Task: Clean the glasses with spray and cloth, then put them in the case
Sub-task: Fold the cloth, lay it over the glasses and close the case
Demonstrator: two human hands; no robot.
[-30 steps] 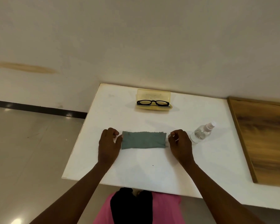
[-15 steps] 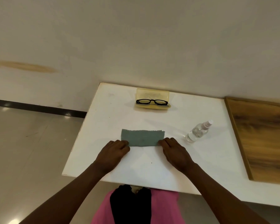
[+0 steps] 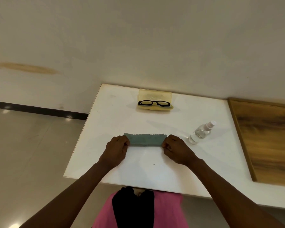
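A green cloth (image 3: 145,140) lies as a narrow folded strip in the middle of the white table (image 3: 105,122). My left hand (image 3: 118,148) pinches its left end and my right hand (image 3: 174,148) pinches its right end. Black-framed glasses (image 3: 154,103) sit in the open yellow case (image 3: 155,97) at the far edge of the table. A clear spray bottle (image 3: 201,132) with a white nozzle lies on its side just right of my right hand.
A wooden board (image 3: 266,139) covers the right side of the table. The wall stands right behind the case. The table's left edge drops to a tiled floor (image 3: 31,153).
Both hands moved from the cloth's near corners to its ends, fingers now curled on it. The cloth went from a wider rectangle to a narrower folded strip.
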